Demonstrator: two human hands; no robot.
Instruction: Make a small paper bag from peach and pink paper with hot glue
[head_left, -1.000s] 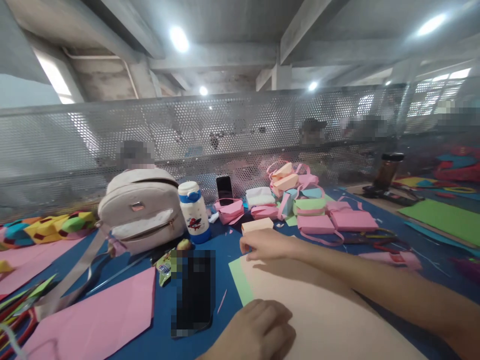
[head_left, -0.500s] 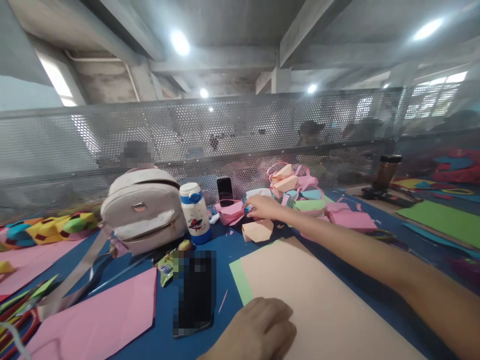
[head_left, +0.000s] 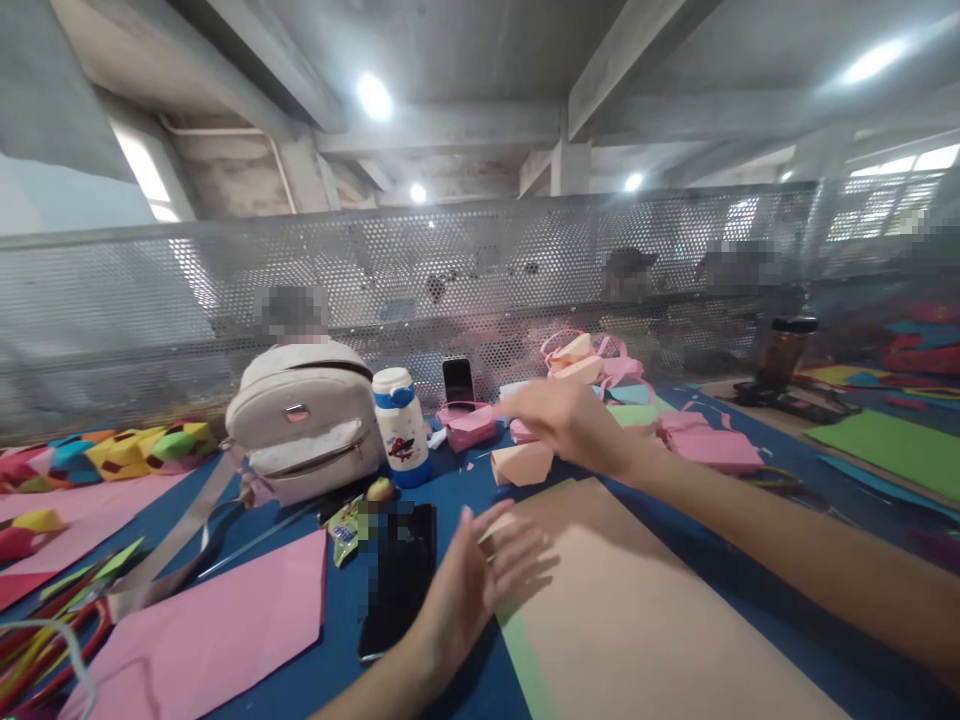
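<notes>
My left hand point(head_left: 484, 575) is open, its fingers apart, over the left edge of a large peach sheet point(head_left: 637, 600). A green sheet point(head_left: 525, 655) shows from under that edge. My right hand point(head_left: 574, 425) reaches across the peach sheet towards the back of the table. Its fingertips are blurred, so I cannot tell whether they hold anything. Just below it lies a small folded peach paper piece point(head_left: 523, 464). To its left stands a small pink paper basket point(head_left: 470, 428) with a thin handle.
A white backpack point(head_left: 304, 430) and a bottle point(head_left: 403, 430) stand at back left. One phone point(head_left: 458, 383) leans upright; another point(head_left: 401, 580) lies flat by my left hand. Pink paper point(head_left: 217, 630) lies left. Paper baskets point(head_left: 577, 360) pile up behind my right hand, before a perforated metal screen point(head_left: 480, 260).
My left hand has lifted from the peach sheet, turned and spread its fingers. My right hand has drawn back from beside the pink basket. The view has shifted slightly.
</notes>
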